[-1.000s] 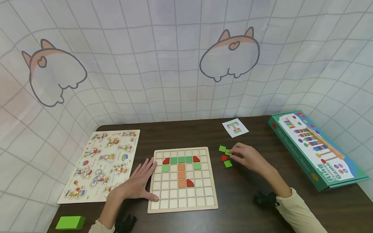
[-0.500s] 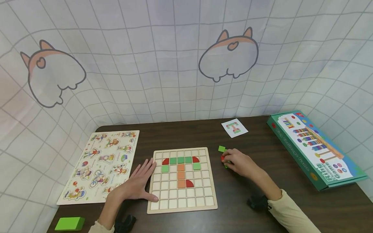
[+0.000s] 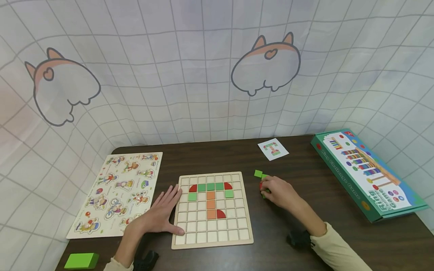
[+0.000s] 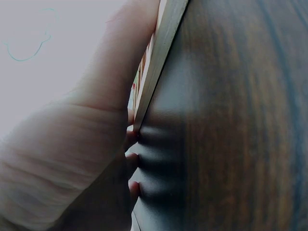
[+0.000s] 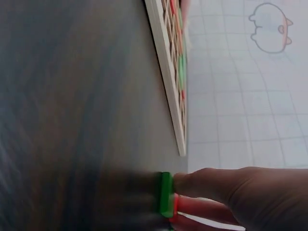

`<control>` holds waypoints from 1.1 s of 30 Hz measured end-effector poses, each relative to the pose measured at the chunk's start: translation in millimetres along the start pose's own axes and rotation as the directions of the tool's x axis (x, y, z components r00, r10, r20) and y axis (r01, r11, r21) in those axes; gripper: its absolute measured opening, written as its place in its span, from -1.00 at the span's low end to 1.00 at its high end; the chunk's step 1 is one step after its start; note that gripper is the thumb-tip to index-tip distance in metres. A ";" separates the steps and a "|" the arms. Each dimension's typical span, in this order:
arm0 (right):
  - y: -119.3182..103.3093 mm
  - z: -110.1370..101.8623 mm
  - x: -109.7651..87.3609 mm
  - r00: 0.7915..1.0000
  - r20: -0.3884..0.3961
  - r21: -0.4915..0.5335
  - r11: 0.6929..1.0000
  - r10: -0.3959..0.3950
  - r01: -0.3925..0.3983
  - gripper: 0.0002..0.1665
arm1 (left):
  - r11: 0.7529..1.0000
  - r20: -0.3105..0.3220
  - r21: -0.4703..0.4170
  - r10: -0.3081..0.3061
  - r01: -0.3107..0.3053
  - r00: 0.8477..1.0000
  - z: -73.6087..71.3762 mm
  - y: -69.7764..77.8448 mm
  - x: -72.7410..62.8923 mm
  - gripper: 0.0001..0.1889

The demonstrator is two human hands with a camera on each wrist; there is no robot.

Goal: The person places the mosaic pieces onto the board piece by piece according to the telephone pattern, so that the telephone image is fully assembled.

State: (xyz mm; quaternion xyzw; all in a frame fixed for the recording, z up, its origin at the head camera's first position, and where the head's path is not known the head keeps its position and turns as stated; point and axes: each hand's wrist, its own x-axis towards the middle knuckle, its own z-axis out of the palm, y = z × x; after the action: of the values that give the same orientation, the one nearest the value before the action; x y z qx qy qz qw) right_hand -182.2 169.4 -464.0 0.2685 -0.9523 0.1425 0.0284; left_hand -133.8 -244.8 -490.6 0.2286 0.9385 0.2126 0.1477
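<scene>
The left hand (image 3: 159, 213) rests with fingers spread along the left edge of a wooden grid board (image 3: 213, 245), its thumb on the lower left corner. Set in the board are green squares (image 3: 210, 186), orange squares (image 3: 211, 204) and red quarter-circle tiles (image 3: 221, 213). To the right of the board, the right hand (image 3: 280, 192) pinches a red tile (image 3: 261, 185), mostly covered by the fingers. A green square tile (image 5: 166, 195) lies right at the thumb tip in the right wrist view. Another green tile (image 3: 258, 173) lies just beyond the hand.
A white pattern card (image 3: 273, 149) lies at the back of the dark table. A green game box (image 3: 369, 175) is at the right. At the left are a picture puzzle board (image 3: 116, 194) and, near the front, a green block (image 3: 81, 260).
The right hand has moved left and down from the upper green tiles to the red tile, its fingers closing around it. The left hand stays on the board.
</scene>
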 end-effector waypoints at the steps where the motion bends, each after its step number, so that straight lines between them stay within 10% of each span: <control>1: -0.5 0.9 0.6 1.000 -0.010 0.004 1.000 0.007 -0.007 -0.81 | 1.000 0.000 0.001 -0.001 0.001 1.000 -0.1 0.2 0.1 0.38; 33: 1.3 -0.5 5.4 1.000 -0.010 0.051 0.999 0.019 -0.018 -0.85 | 1.000 0.004 -0.024 0.007 -0.007 1.000 -1.2 2.5 -0.2 0.37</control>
State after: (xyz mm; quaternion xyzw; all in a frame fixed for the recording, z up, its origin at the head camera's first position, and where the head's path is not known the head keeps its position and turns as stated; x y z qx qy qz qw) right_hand -187.5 167.8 -463.2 0.2595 -0.9506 0.1685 0.0253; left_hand -133.1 -243.3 -488.3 0.2304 0.9348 0.2238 0.1517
